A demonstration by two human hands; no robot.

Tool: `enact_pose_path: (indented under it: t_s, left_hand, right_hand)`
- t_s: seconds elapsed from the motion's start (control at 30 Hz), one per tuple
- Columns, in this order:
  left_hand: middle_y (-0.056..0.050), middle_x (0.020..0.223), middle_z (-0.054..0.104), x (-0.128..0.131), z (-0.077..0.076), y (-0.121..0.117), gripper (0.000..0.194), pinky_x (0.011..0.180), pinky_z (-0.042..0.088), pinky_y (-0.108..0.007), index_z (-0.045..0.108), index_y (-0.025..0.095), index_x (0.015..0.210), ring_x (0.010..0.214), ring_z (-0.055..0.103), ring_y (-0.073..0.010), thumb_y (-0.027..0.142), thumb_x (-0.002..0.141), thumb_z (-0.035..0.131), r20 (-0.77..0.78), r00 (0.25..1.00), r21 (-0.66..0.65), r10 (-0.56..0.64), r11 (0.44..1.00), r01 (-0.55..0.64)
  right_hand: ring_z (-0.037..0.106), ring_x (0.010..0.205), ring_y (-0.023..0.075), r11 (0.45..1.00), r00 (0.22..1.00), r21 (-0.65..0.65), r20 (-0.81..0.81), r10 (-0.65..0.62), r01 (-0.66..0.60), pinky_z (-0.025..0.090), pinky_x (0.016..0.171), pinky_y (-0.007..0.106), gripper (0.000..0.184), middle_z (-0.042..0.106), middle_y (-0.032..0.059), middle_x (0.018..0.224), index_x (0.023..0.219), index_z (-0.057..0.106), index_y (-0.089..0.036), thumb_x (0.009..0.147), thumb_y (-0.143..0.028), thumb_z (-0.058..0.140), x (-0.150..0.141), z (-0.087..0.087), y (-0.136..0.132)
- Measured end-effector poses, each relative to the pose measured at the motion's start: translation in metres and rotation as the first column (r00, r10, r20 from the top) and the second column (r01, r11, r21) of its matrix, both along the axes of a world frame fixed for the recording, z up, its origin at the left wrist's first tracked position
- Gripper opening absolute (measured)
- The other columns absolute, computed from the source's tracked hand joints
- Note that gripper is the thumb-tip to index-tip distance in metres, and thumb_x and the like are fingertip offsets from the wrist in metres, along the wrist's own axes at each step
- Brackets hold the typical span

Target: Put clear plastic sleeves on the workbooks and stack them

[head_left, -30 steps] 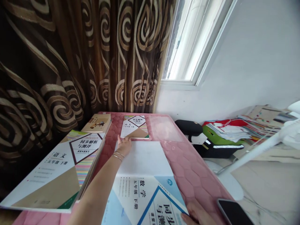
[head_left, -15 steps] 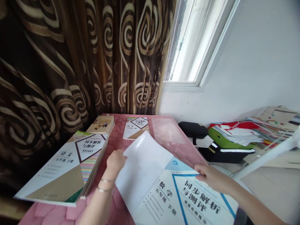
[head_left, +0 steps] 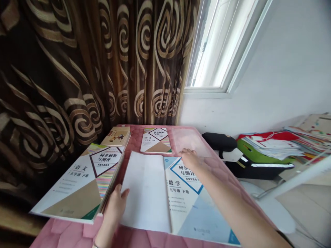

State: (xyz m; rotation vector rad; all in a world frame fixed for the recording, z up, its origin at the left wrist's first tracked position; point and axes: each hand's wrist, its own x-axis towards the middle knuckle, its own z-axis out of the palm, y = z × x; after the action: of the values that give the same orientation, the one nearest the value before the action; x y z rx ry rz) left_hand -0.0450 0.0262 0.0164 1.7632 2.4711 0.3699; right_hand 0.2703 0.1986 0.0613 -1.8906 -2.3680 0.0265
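We had the blue-and-white workbook (head_left: 190, 210) lying between our left hand (head_left: 116, 203), at the edge of its white page (head_left: 147, 193), and our right hand (head_left: 190, 159), at its far edge; whether either hand gripped, we couldn't tell. Stacked books (head_left: 80, 186) lay left of both.

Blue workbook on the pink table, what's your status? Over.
Left hand at white half's left edge; right hand at cover's top edge. Workbook opened out on pink table. Book stack close beside left hand.
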Motion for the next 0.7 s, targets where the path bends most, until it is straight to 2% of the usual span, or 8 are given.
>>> enact_pose_path:
  t_s: [0.1, 0.17, 0.33, 0.47, 0.53, 0.6, 0.63, 0.7]
  left_hand:
    - [0.001, 0.058, 0.055, -0.006, -0.009, 0.003, 0.024, 0.062, 0.038, -0.026, 0.046, 0.022, 0.071, 0.061, 0.058, -0.0176, 0.039, 0.087, 0.044, -0.009, 0.999, 0.089, -0.040, 0.995, 0.041]
    - [0.003, 0.055, 0.051, -0.009, -0.012, 0.005, 0.025, 0.059, 0.037, -0.025, 0.046, 0.022, 0.070, 0.056, 0.055, -0.0161, 0.040, 0.086, 0.044, 0.003, 0.999, 0.103, -0.046, 0.994, 0.046]
    - [0.001, 0.057, 0.055, -0.011, -0.010, 0.004, 0.027, 0.061, 0.040, -0.026, 0.053, 0.020, 0.072, 0.060, 0.058, -0.0176, 0.042, 0.086, 0.046, -0.054, 0.997, 0.073, -0.047, 0.996, 0.051]
    - [-0.015, 0.092, 0.067, 0.008, -0.016, -0.015, 0.035, 0.065, 0.047, -0.030, 0.061, 0.009, 0.104, 0.078, 0.065, -0.0234, 0.034, 0.088, 0.042, -0.239, 0.970, 0.181, 0.039, 0.983, 0.005]
    - [-0.019, 0.121, 0.059, 0.021, -0.030, -0.026, 0.040, 0.075, 0.049, -0.035, 0.057, 0.011, 0.120, 0.101, 0.061, -0.0274, 0.028, 0.089, 0.039, -0.352, 0.936, 0.289, -0.022, 0.948, 0.131]
    - [-0.014, 0.133, 0.054, 0.029, -0.050, -0.037, 0.041, 0.092, 0.044, -0.042, 0.058, 0.016, 0.122, 0.120, 0.051, -0.0289, 0.026, 0.087, 0.041, -0.450, 0.880, 0.362, -0.150, 0.871, 0.333]
    - [-0.012, 0.134, 0.054, 0.031, -0.060, -0.041, 0.042, 0.098, 0.040, -0.042, 0.057, 0.017, 0.124, 0.123, 0.048, -0.0275, 0.026, 0.086, 0.041, -0.484, 0.854, 0.379, -0.192, 0.834, 0.401]
    - [-0.011, 0.129, 0.059, 0.030, -0.079, -0.047, 0.043, 0.104, 0.034, -0.042, 0.057, 0.017, 0.123, 0.123, 0.048, -0.0264, 0.027, 0.085, 0.043, -0.541, 0.812, 0.425, -0.217, 0.763, 0.487]
  right_hand:
    - [0.047, 0.120, 0.0264, 0.997, 0.995, 0.077, -0.099, 0.025, -0.017, 0.033, 0.099, 0.039, 0.040, 0.051, 0.0140, 0.133, 0.127, 0.057, -0.019, 0.088, -0.022, 0.045, -0.031, -0.021, -0.028]
    - [0.038, 0.130, 0.0262, 0.988, 0.972, 0.096, -0.192, 0.137, -0.120, 0.029, 0.106, 0.038, 0.046, 0.043, 0.0145, 0.142, 0.135, 0.049, -0.015, 0.092, -0.031, 0.042, -0.055, -0.038, -0.055]
    - [0.006, 0.143, 0.0313, 0.951, 0.925, 0.001, -0.233, 0.301, -0.309, 0.010, 0.114, 0.052, 0.072, 0.015, 0.0129, 0.155, 0.146, 0.030, -0.015, 0.090, -0.060, 0.033, -0.097, -0.077, -0.107]
    - [0.002, 0.143, 0.0314, 0.949, 0.933, -0.046, -0.202, 0.297, -0.312, 0.002, 0.114, 0.055, 0.076, 0.011, 0.0151, 0.154, 0.146, 0.028, -0.013, 0.090, -0.063, 0.028, -0.099, -0.082, -0.111]
    - [0.003, 0.143, 0.0319, 0.943, 0.931, -0.060, -0.194, 0.310, -0.327, -0.001, 0.113, 0.057, 0.074, 0.011, 0.0153, 0.154, 0.146, 0.028, -0.013, 0.091, -0.061, 0.027, -0.100, -0.074, -0.111]
    - [0.003, 0.143, 0.0300, 0.894, 0.881, -0.073, -0.224, 0.416, -0.441, -0.001, 0.113, 0.057, 0.069, 0.011, 0.0121, 0.154, 0.147, 0.026, -0.016, 0.093, -0.058, 0.025, -0.106, -0.064, -0.117]
    - [0.004, 0.143, 0.0277, 0.839, 0.825, -0.082, -0.255, 0.503, -0.537, -0.001, 0.114, 0.055, 0.066, 0.011, 0.0095, 0.155, 0.148, 0.025, -0.018, 0.094, -0.057, 0.024, -0.111, -0.058, -0.121]
    - [0.005, 0.144, 0.0222, 0.670, 0.660, -0.099, -0.331, 0.675, -0.735, 0.002, 0.116, 0.050, 0.064, 0.012, 0.0050, 0.155, 0.148, 0.021, -0.023, 0.094, -0.057, 0.022, -0.126, -0.050, -0.129]
